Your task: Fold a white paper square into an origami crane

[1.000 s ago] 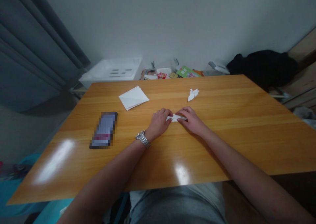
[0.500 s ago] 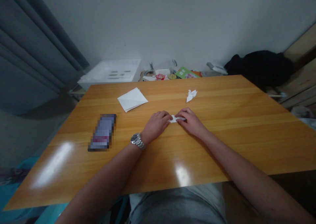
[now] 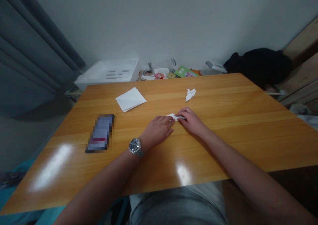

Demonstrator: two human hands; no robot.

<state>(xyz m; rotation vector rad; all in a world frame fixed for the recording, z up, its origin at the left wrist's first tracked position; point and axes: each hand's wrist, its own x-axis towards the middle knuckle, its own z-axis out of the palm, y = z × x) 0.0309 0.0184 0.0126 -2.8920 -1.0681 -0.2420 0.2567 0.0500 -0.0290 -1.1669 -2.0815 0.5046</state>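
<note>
Right hand [image 3: 191, 119] pinching folded paper [image 3: 172, 115], left hand [image 3: 157, 132] beside it open, fingertips on paper: best pressed evenly against surface [image 3: 211, 106] beneath.

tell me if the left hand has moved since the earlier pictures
Yes: judged against the near edge of the table, the left hand has shifted slightly toward the person, its thumb now off the paper.

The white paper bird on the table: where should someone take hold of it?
The paper bird is probably best pinched lightly by its broad middle, from the near side, where the right hand is closest. Its outer ends taper to thin points, which might bend if gripped.
</note>
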